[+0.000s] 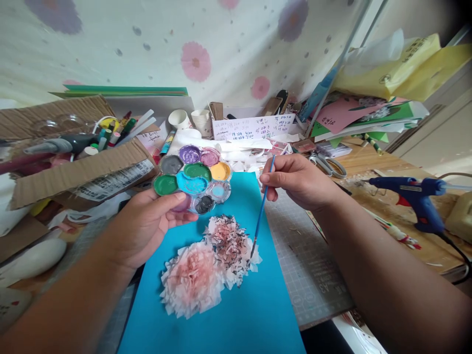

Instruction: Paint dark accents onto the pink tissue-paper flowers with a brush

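My left hand (147, 223) grips a flower-shaped paint palette (191, 182) by its near left edge, thumb on top. Its wells hold green, blue, purple, grey, yellow and other paints. In my right hand (291, 179) is a thin blue paintbrush (263, 206), pinched between thumb and fingers and pointing down. The dark brush tip meets the right edge of a ruffled pink-and-white paper flower (232, 250), whose petal edges carry dark marks. A second, paler paper flower (193, 278) without such dark marks sits at its lower left. Both lie on a bright blue sheet (254, 319).
A grey cutting mat (302, 265) lies under the sheet. On the right are a blue glue gun (413, 194) with its cord and scissors (328, 164). A cardboard box (84, 172) of markers stands left; paper cups (201, 120) are at the back.
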